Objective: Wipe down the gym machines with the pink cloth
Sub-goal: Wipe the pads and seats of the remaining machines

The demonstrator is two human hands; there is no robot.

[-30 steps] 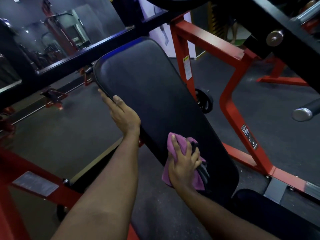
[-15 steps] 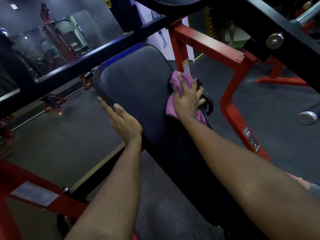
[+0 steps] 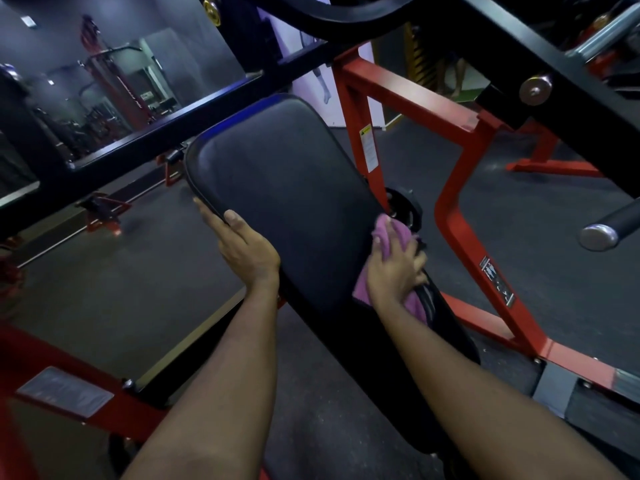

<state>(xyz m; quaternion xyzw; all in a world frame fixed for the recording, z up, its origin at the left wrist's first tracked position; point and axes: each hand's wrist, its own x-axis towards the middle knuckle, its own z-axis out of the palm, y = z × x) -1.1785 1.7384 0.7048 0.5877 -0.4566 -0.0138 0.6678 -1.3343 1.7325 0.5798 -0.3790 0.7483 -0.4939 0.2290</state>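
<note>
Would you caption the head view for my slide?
Black pad: right hand presses pink cloth at its right edge, left hand rests on its left edge.

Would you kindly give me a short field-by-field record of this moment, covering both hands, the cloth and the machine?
machine: red frame with a tilted black back pad
left hand: fingers straight along the pad's left edge, thumb on its face
right hand: holds the cloth against the pad's right edge
pink cloth: bunched under the right hand
nearby: warning label on the red upright; chrome-capped bar at right
</note>
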